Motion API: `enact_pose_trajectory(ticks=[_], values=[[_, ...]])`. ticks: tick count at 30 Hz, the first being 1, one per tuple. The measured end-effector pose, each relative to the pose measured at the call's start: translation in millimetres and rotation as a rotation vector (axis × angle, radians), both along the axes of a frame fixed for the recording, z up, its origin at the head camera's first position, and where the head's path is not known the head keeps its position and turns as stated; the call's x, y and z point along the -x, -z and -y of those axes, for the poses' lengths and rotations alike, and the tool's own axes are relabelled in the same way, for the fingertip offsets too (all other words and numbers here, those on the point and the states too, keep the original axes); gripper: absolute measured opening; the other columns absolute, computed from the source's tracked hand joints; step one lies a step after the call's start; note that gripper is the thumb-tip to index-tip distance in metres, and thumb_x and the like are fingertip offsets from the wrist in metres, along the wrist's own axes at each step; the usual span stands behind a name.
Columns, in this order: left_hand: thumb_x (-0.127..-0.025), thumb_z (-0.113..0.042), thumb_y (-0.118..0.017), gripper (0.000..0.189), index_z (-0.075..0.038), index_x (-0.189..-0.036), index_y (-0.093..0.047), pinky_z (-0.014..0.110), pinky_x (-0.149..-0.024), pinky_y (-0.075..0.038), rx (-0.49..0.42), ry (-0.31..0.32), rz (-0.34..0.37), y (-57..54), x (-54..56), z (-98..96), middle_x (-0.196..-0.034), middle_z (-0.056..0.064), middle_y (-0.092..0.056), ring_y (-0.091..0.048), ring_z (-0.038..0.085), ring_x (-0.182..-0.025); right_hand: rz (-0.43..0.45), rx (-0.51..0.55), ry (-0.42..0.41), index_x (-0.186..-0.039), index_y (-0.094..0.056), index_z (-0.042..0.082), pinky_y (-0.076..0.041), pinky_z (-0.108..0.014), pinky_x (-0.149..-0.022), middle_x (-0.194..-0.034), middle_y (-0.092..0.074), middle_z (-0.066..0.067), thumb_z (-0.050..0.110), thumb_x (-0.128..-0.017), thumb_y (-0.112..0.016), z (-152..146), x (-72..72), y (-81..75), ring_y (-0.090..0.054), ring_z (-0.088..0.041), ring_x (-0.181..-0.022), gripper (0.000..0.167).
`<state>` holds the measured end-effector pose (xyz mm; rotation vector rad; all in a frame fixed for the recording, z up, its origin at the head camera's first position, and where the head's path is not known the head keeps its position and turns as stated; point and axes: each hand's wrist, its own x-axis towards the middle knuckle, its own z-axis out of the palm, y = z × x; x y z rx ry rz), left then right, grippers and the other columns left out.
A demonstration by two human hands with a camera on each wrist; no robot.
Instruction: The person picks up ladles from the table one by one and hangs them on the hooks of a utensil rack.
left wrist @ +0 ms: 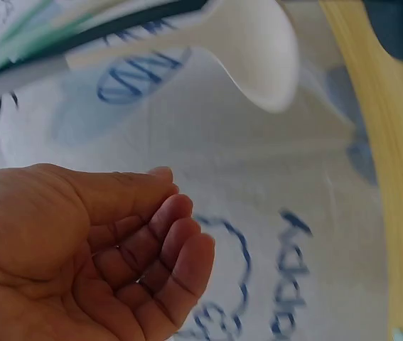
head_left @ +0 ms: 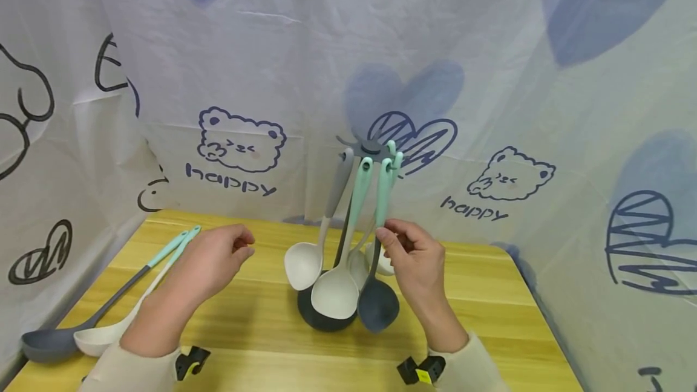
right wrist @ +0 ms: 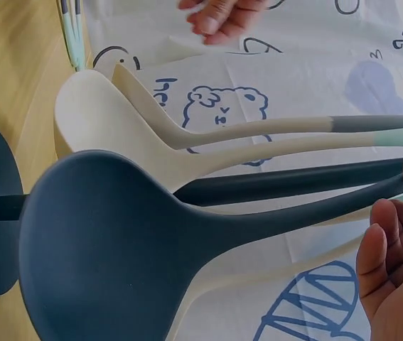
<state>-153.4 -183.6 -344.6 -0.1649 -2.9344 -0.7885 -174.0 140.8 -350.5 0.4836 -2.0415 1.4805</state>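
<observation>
My right hand point(head_left: 416, 256) pinches the handle of a dark ladle point(head_left: 379, 306), just below its mint grip, between thumb and fingertips. This ladle hangs at the right front of a dark utensil stand point(head_left: 371, 150); in the right wrist view its bowl point(right wrist: 109, 241) is large and near. Beside it hang a white ladle with a mint grip point(head_left: 334, 295) and a white ladle with a grey grip point(head_left: 303, 266). More utensils behind are partly hidden. Left of the stand, my left hand point(head_left: 218, 259) hovers with loosely curled fingers, holding nothing.
On the wooden table point(head_left: 250, 331), a dark ladle point(head_left: 51, 343) and a white ladle point(head_left: 97, 339) lie at the left, partly behind my left forearm. The stand's round base point(head_left: 306, 310) rests mid-table. A printed cloth point(head_left: 327, 47) hangs close behind and at both sides.
</observation>
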Motion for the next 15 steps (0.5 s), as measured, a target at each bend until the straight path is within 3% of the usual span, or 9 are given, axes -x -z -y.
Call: enact_pose_trajectory(ticks=[4, 9, 13, 15], values=[[-0.102, -0.015, -0.068, 0.012, -0.005, -0.105, -0.071, 0.04, -0.067, -0.05, 0.08, -0.041, 0.066, 12.3, -0.8, 34.8, -0.087, 0.003, -0.069, -0.058, 0.019, -0.071, 0.003, -0.008, -0.003, -0.103, -0.081, 0.006, -0.046, -0.02, -0.049, -0.073, -0.071, -0.008, 0.011, -0.094, -0.081, 1.1, -0.5, -1.8, -0.059, -0.009, -0.059, 0.01], [-0.1, -0.014, -0.069, 0.017, 0.003, -0.104, -0.071, 0.048, -0.068, -0.053, 0.186, -0.058, 0.192, 32.7, 2.0, 75.6, -0.093, 0.014, -0.073, -0.066, 0.03, -0.077, -0.012, -0.019, -0.006, -0.101, -0.081, 0.007, -0.042, -0.02, -0.048, -0.072, -0.07, -0.006, 0.011, -0.093, -0.082, 2.5, -0.3, -3.7, -0.056, -0.009, -0.058, 0.009], [-0.095, -0.012, -0.072, 0.021, 0.008, -0.1, -0.068, 0.057, -0.07, -0.055, 0.255, -0.065, 0.231, 51.6, 4.1, 95.2, -0.099, 0.03, -0.072, -0.069, 0.047, -0.085, -0.02, -0.029, 0.002, -0.1, -0.081, 0.007, -0.042, -0.02, -0.048, -0.073, -0.071, -0.005, 0.009, -0.093, -0.082, 4.3, -0.6, -4.7, -0.056, -0.01, -0.058, 0.008], [-0.094, -0.011, -0.073, 0.022, 0.009, -0.1, -0.066, 0.058, -0.069, -0.055, 0.28, -0.073, 0.251, 59.4, 5.1, 101.0, -0.099, 0.033, -0.07, -0.069, 0.047, -0.085, -0.019, -0.034, 0.007, -0.1, -0.081, 0.006, -0.043, -0.02, -0.049, -0.073, -0.071, -0.005, 0.009, -0.093, -0.082, 5.3, -0.9, -4.9, -0.056, -0.01, -0.059, 0.007]])
